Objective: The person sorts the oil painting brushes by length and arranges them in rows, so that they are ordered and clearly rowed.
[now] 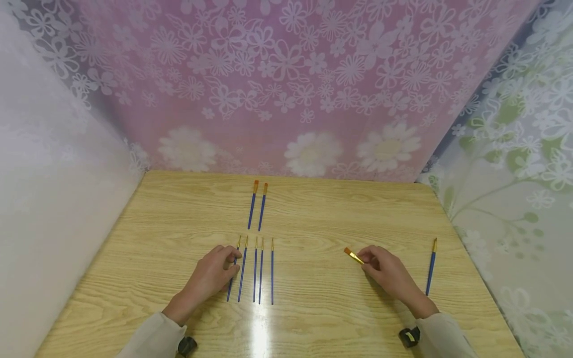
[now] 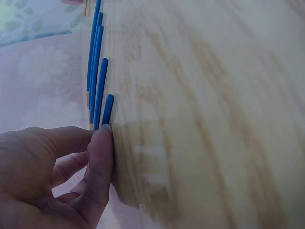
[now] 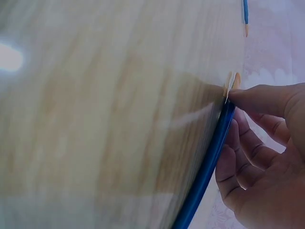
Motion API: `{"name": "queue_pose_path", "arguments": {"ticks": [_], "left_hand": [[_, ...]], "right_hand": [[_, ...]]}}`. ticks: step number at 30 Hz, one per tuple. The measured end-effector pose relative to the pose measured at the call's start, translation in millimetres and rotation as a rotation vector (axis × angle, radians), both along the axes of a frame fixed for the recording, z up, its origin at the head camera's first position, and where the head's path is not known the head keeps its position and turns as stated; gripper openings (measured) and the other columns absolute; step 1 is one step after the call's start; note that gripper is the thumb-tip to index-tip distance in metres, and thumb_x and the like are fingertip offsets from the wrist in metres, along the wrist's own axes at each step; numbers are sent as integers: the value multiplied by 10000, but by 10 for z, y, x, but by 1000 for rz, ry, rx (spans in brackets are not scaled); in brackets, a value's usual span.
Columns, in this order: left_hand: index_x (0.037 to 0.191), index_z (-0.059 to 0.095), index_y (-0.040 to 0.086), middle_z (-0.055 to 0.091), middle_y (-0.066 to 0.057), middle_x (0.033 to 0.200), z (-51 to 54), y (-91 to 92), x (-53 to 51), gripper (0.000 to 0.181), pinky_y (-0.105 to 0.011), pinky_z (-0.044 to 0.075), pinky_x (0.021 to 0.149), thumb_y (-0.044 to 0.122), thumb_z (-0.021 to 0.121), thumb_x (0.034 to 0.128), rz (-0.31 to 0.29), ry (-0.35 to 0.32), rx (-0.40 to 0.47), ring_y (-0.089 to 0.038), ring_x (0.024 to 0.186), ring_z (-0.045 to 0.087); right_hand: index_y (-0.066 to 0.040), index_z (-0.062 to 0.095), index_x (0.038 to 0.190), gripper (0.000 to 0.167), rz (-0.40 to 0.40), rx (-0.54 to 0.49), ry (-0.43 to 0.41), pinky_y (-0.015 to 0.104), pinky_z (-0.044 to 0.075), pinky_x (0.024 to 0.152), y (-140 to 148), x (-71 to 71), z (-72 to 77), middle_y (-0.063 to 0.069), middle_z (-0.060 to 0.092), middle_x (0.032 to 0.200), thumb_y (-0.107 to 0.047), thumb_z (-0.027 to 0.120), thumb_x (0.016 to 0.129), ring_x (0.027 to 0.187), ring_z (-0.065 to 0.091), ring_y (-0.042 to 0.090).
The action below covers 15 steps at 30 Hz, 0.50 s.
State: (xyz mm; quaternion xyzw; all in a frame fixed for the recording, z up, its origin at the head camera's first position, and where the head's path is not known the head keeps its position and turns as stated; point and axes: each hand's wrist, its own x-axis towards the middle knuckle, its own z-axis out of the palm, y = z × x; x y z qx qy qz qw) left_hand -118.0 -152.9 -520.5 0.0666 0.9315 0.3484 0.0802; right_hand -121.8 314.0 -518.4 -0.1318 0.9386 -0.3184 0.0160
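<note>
My left hand (image 1: 217, 268) pinches the leftmost thin paintbrush (image 1: 230, 291), a blue-handled one, between thumb and forefinger. In the left wrist view the rounded handle end (image 2: 109, 102) sticks out past the thumb. Beside it, several more thin paintbrushes (image 1: 255, 276) lie in a row, tips away from me. On the right, my right hand (image 1: 387, 271) pinches a flat paintbrush (image 1: 354, 255) at its gold ferrule, its orange-brown bristles pointing left. The right wrist view shows that brush's blue handle (image 3: 205, 171) running down along the table.
Two wider flat brushes (image 1: 251, 211) lie side by side near the back of the wooden table (image 1: 335, 214). Another blue-handled paintbrush (image 1: 431, 268) lies by the right edge. Flower-patterned pink cloth (image 1: 277, 94) hangs behind, with pale cloth at both sides.
</note>
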Motion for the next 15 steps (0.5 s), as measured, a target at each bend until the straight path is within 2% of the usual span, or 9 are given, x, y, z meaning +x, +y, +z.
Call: {"name": "queue_pose_path", "arguments": {"ticks": [8,15], "left_hand": [[1240,728,131,664,-49,1135,-10,11,2,218,-252,538,554,104,754,1026,11,-20,26,-126,755,594],[1241,725,127,664,-59,1142,11,14,8,216,-239,544,517,97,750,1028,15,-29,42,-146,797,609]], "right_hand": [[-82,745,1203,242,-24,49,-38,287,595,770,85,87,80,44,716,1097,-95,822,973,916,705,153],[-110,756,1148,189,-5,41,-52,263,588,763,180,107,48,16,694,1067,-75,814,972,900,689,103]]}}
